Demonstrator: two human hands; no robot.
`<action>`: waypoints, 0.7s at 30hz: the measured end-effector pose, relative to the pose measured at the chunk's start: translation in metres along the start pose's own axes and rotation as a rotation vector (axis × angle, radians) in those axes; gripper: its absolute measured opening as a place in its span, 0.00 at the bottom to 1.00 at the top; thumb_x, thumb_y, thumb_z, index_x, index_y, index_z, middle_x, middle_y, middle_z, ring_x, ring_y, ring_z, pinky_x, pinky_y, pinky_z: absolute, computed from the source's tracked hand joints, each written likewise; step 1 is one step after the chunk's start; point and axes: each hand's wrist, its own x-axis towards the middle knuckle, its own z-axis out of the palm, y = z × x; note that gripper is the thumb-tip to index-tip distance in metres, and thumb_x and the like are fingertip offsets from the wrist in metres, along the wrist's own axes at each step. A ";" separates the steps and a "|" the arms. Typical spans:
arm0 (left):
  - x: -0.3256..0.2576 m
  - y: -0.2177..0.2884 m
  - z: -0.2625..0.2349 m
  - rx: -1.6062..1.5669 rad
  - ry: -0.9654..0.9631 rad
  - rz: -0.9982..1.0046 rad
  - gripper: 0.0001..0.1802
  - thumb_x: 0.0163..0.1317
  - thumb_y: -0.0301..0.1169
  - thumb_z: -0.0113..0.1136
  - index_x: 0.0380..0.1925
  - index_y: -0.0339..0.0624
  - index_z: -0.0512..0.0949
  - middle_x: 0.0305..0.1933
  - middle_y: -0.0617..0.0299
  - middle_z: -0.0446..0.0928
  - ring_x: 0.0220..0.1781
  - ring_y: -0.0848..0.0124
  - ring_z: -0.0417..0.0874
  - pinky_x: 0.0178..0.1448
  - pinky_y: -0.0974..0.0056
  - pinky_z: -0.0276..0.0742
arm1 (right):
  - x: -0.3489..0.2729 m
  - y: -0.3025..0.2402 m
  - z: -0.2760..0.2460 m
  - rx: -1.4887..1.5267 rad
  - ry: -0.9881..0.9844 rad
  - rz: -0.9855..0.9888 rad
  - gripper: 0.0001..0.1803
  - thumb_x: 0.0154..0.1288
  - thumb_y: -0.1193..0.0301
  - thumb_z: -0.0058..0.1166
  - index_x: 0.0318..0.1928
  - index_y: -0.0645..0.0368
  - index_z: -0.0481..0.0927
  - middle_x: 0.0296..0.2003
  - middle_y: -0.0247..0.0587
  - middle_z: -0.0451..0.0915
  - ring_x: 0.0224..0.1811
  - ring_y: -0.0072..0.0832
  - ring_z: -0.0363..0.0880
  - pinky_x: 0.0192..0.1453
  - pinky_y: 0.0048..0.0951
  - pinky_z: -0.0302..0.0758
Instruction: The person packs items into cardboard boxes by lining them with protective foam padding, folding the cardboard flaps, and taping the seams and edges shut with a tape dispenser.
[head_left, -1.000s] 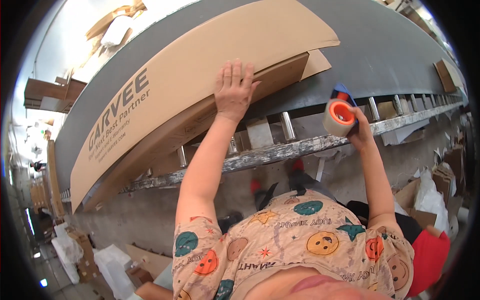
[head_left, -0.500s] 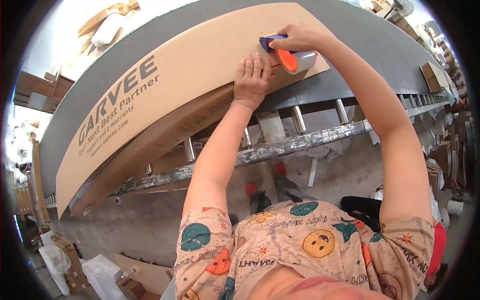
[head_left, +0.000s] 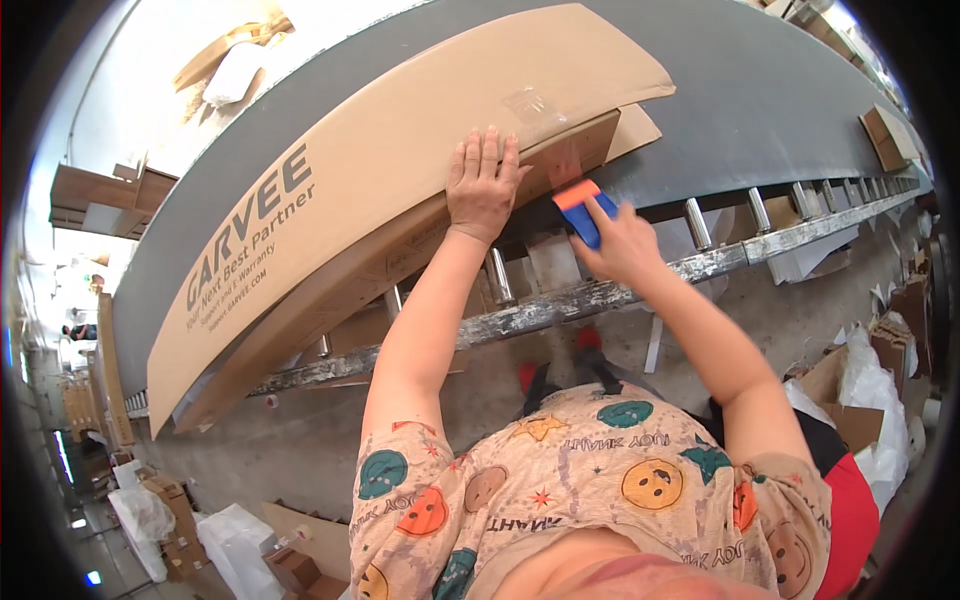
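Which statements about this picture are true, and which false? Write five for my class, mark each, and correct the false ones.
1. The left hand lies on a long tan cardboard box. True.
2. The right hand is empty. False: it grips a blue-and-orange tape dispenser.
3. A clear, shiny tape strip sticks to the box. True.
4. The box hangs in mid-air. False: it rests on a flat dark-grey surface.
5. Silver metal rollers are visible. True.

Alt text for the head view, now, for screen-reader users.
A person's left hand rests flat on a long cardboard box while the right hand holds a blue-and-orange tape dispenser by its near side. The box lies on a grey conveyor.
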 end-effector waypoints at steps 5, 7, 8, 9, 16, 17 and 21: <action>-0.003 -0.003 -0.004 -0.002 -0.027 -0.003 0.23 0.55 0.45 0.64 0.48 0.46 0.78 0.52 0.53 0.77 0.54 0.56 0.78 0.59 0.54 0.72 | 0.102 -0.033 -0.045 -0.074 -0.381 -0.023 0.21 0.45 0.57 0.59 0.37 0.56 0.86 0.37 0.52 0.83 0.40 0.44 0.83 0.45 0.39 0.80; 0.011 -0.002 -0.005 0.020 -0.157 0.004 0.24 0.53 0.44 0.65 0.48 0.45 0.78 0.53 0.52 0.77 0.53 0.54 0.78 0.59 0.54 0.73 | 0.129 -0.034 -0.084 0.056 -0.633 0.119 0.20 0.42 0.57 0.60 0.33 0.59 0.86 0.40 0.48 0.84 0.41 0.40 0.84 0.47 0.37 0.79; 0.022 -0.002 -0.008 -0.064 -0.292 -0.012 0.26 0.51 0.41 0.67 0.49 0.42 0.76 0.53 0.48 0.76 0.55 0.54 0.77 0.59 0.52 0.71 | 0.143 -0.024 -0.078 0.201 -0.708 0.083 0.24 0.39 0.55 0.63 0.35 0.59 0.86 0.39 0.47 0.84 0.39 0.38 0.84 0.46 0.35 0.79; 0.037 -0.002 -0.010 -0.054 -0.277 -0.011 0.26 0.51 0.41 0.67 0.49 0.42 0.76 0.53 0.48 0.76 0.55 0.54 0.77 0.59 0.52 0.71 | 0.145 -0.016 -0.066 0.196 -0.692 0.075 0.24 0.39 0.55 0.63 0.35 0.59 0.86 0.39 0.47 0.84 0.39 0.38 0.84 0.46 0.35 0.79; 0.096 -0.004 0.035 -0.121 -1.046 -0.102 0.67 0.35 0.44 0.74 0.72 0.38 0.42 0.77 0.47 0.40 0.79 0.57 0.38 0.79 0.55 0.37 | 0.137 -0.022 -0.033 -0.036 -0.658 -0.142 0.34 0.35 0.46 0.65 0.43 0.55 0.85 0.47 0.46 0.82 0.50 0.39 0.81 0.53 0.35 0.77; 0.093 -0.003 0.030 -0.102 -1.065 -0.149 0.67 0.34 0.44 0.74 0.72 0.38 0.43 0.77 0.47 0.40 0.79 0.57 0.39 0.79 0.55 0.37 | 0.134 -0.026 -0.038 0.007 -0.679 -0.179 0.35 0.37 0.43 0.66 0.41 0.57 0.86 0.44 0.46 0.83 0.49 0.40 0.81 0.54 0.36 0.76; 0.086 0.004 0.031 -0.090 -0.980 -0.275 0.63 0.38 0.44 0.72 0.72 0.39 0.45 0.77 0.46 0.42 0.79 0.57 0.40 0.79 0.56 0.36 | 0.164 -0.024 -0.017 0.197 -0.900 -0.278 0.31 0.42 0.52 0.68 0.45 0.58 0.84 0.42 0.42 0.84 0.45 0.32 0.81 0.51 0.32 0.76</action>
